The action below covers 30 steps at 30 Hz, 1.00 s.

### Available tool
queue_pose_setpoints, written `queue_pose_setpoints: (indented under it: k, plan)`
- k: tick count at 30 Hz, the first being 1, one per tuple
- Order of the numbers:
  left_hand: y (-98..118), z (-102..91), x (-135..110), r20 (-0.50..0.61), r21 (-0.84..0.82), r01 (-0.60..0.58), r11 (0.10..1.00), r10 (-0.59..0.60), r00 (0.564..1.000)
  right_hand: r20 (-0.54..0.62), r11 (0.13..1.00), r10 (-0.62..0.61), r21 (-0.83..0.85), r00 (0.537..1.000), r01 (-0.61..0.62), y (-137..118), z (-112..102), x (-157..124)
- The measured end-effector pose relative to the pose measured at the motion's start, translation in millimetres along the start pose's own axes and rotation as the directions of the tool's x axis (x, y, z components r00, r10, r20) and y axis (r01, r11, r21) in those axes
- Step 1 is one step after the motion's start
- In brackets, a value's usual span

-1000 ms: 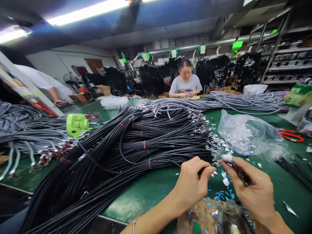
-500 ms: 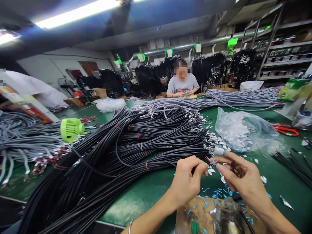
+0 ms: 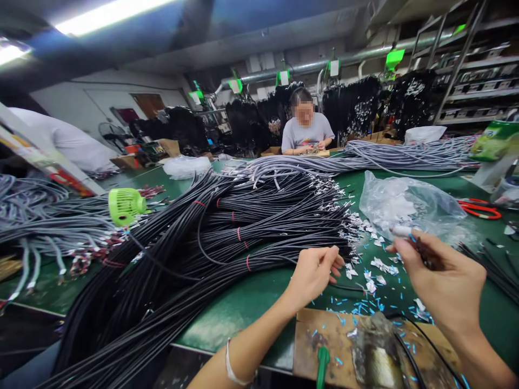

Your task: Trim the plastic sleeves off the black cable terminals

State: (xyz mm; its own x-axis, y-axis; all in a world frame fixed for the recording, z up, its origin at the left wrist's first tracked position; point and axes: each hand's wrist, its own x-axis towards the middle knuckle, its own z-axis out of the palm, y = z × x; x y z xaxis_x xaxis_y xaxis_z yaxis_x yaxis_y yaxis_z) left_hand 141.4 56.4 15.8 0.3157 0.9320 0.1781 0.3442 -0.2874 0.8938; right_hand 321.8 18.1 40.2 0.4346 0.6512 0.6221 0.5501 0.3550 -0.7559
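My left hand (image 3: 318, 273) is at the right end of the black cable bundle (image 3: 267, 259), its thumb and fingers curled together. What lies between its fingertips, if anything, is hidden. Just below those fingers a single black cable (image 3: 352, 288) lies on the table, its stripped end pointing right. My right hand (image 3: 446, 281) is raised over the table, closed around a dark brown object (image 3: 425, 255) whose kind I cannot make out. A white wrap (image 3: 401, 231) covers one of its fingertips.
A stained board (image 3: 308, 346) with a metal block (image 3: 381, 354) stands in front of me. Blue and white scraps (image 3: 379, 265) litter the green table. Beyond are a clear plastic bag (image 3: 413, 202), red-handled scissors (image 3: 480, 209), a green fan (image 3: 125, 206), grey cables (image 3: 389, 156) and a seated person (image 3: 307, 129).
My hands have parted; the right hand moved right and up, away from the wire end both were at. The left hand no longer shows that end, and a cable now lies below it.
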Motion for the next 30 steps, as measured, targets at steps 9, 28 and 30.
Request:
queue_pose_setpoints:
  k: [9,28,30]
  plan:
    - [-28,-17.4,13,-0.019,0.655,-0.223,0.722,0.311,0.950,0.279,0.991,-0.052,-0.101,0.959,0.083,9,5,9]
    - [17,2.6,-12,-0.310,0.341,-0.579,0.740,0.670,0.674,0.379,0.957,-0.287,0.161,0.880,0.243,-6,9,-6]
    - [17,1.5,-14,-0.326,0.344,-0.543,0.766,0.639,0.696,0.373,0.954,-0.298,0.157,0.879,0.257,-6,8,-7]
